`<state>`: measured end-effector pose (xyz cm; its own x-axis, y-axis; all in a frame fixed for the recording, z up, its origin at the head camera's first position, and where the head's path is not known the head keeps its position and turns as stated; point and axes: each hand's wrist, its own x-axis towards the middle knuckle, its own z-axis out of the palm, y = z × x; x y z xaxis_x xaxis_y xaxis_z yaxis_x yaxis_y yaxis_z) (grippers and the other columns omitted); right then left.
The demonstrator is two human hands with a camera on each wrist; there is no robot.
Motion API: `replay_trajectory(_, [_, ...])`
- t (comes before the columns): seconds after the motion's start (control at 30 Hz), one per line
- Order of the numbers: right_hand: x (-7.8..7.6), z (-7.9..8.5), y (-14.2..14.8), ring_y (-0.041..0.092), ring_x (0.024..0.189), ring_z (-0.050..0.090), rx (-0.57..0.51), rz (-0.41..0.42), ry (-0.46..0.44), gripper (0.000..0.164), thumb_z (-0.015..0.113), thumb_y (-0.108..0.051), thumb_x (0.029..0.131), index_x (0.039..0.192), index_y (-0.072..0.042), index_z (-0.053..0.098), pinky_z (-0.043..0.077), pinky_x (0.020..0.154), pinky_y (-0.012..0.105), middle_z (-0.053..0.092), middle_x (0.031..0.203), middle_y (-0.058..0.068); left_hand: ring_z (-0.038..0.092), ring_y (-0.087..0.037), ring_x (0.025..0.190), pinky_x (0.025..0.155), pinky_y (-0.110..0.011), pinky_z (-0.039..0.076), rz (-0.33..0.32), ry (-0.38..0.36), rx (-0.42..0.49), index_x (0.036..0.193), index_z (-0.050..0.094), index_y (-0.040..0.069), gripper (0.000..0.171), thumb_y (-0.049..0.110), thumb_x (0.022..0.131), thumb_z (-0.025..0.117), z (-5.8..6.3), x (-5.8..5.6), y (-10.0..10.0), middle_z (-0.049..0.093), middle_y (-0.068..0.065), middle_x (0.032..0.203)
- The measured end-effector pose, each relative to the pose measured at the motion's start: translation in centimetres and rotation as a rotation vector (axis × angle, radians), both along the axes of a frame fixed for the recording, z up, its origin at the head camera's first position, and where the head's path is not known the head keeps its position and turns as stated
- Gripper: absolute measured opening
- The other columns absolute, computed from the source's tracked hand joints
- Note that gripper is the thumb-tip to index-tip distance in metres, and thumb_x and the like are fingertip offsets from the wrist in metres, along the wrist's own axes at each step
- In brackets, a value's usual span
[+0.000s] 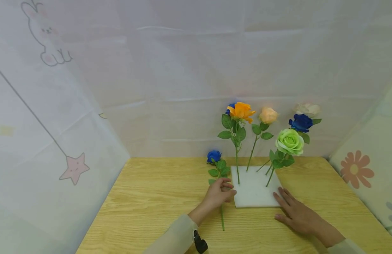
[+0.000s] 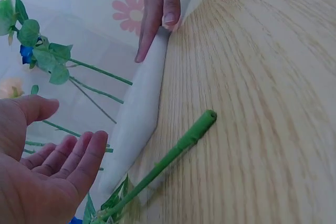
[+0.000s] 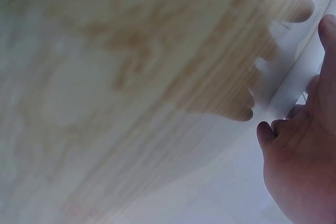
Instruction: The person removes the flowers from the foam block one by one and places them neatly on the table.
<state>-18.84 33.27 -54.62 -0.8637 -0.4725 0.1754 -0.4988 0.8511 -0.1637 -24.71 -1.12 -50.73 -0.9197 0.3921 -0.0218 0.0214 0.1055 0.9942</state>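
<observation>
A blue rose (image 1: 213, 156) lies on the table just left of a white foam board (image 1: 255, 195), its green stem (image 2: 168, 158) pointing toward the front. Over this stem, close to the board's left edge, is my left hand (image 1: 218, 192); its fingers are loosely bent with nothing between them. My right hand (image 1: 297, 213) rests its extended fingers against the board's right edge. Upright in the board stand an orange rose (image 1: 241, 111), a peach rose (image 1: 268, 115) and a light green rose (image 1: 290, 141). Another blue rose (image 1: 301, 123) and a white rose (image 1: 310, 109) lean right behind the green one.
The wood-grain table (image 1: 151, 197) extends to both sides of the board. Pale cloth (image 1: 183, 88) hangs close behind the flowers, and printed cloth walls flank the table. A second blue bloom (image 1: 228, 108) is partly hidden by the orange rose.
</observation>
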Motion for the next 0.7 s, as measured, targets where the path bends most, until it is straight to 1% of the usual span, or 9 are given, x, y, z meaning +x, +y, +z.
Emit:
replay_trajectory(0.1, [0.0, 0.0, -0.1, 0.046, 0.143, 0.037, 0.002, -0.001, 0.007, 0.073, 0.062, -0.047, 0.099, 0.154, -0.004, 0.041, 0.046, 0.103, 0.056, 0.034, 0.157, 0.029, 0.067, -0.019, 0.104, 0.079, -0.037, 0.061, -0.012, 0.005, 0.021, 0.140, 0.053, 0.004, 0.053, 0.018, 0.094, 0.074, 0.2, -0.1, 0.7, 0.061, -0.022, 0.132])
replay_trajectory(0.2, [0.0, 0.0, -0.1, 0.046, 0.142, 0.038, 0.012, -0.004, 0.010, 0.073, 0.062, -0.048, 0.099, 0.153, -0.003, 0.042, 0.046, 0.103, 0.056, 0.035, 0.157, 0.029, 0.066, -0.019, 0.106, 0.081, -0.035, 0.061, -0.023, 0.023, 0.029, 0.142, 0.052, 0.004, 0.054, 0.019, 0.094, 0.074, 0.3, -0.2, 1.3, 0.061, -0.020, 0.133])
replay_trajectory(0.27, [0.0, 0.1, -0.1, 0.046, 0.142, 0.038, 0.012, -0.006, 0.007, 0.073, 0.062, -0.048, 0.099, 0.153, -0.004, 0.042, 0.046, 0.103, 0.056, 0.035, 0.157, 0.029, 0.066, -0.020, 0.106, 0.082, -0.034, 0.060, -0.027, 0.041, 0.026, 0.141, 0.053, 0.005, 0.054, 0.020, 0.094, 0.074, 0.4, -0.4, 1.8, 0.062, -0.019, 0.133])
replay_trajectory(0.37, [0.0, 0.1, -0.1, 0.046, 0.142, 0.038, 0.011, -0.009, 0.002, 0.073, 0.062, -0.048, 0.099, 0.153, -0.004, 0.042, 0.046, 0.104, 0.056, 0.034, 0.157, 0.029, 0.066, -0.019, 0.107, 0.084, -0.031, 0.059, -0.030, 0.069, 0.010, 0.141, 0.055, 0.009, 0.053, 0.021, 0.093, 0.075, 0.4, -0.6, 2.5, 0.063, -0.016, 0.132])
replay_trajectory(0.57, [0.1, -0.1, -0.2, 0.042, 0.143, 0.039, 0.018, -0.011, 0.037, 0.073, 0.062, -0.050, 0.098, 0.153, -0.006, 0.043, 0.048, 0.101, 0.055, 0.036, 0.157, 0.028, 0.066, -0.015, 0.109, 0.084, -0.027, 0.057, -0.035, 0.116, -0.037, 0.139, 0.058, 0.020, 0.050, 0.025, 0.093, 0.076, 0.7, -0.9, 3.9, 0.066, -0.004, 0.130])
replay_trajectory(0.7, [0.1, -0.3, -0.1, 0.042, 0.143, 0.038, 0.016, -0.021, 0.025, 0.074, 0.061, -0.051, 0.098, 0.154, -0.008, 0.042, 0.048, 0.102, 0.055, 0.035, 0.158, 0.026, 0.066, -0.018, 0.112, 0.083, -0.025, 0.056, -0.036, 0.146, -0.043, 0.139, 0.058, 0.024, 0.049, 0.027, 0.093, 0.076, 0.9, -1.1, 4.7, 0.067, 0.005, 0.126])
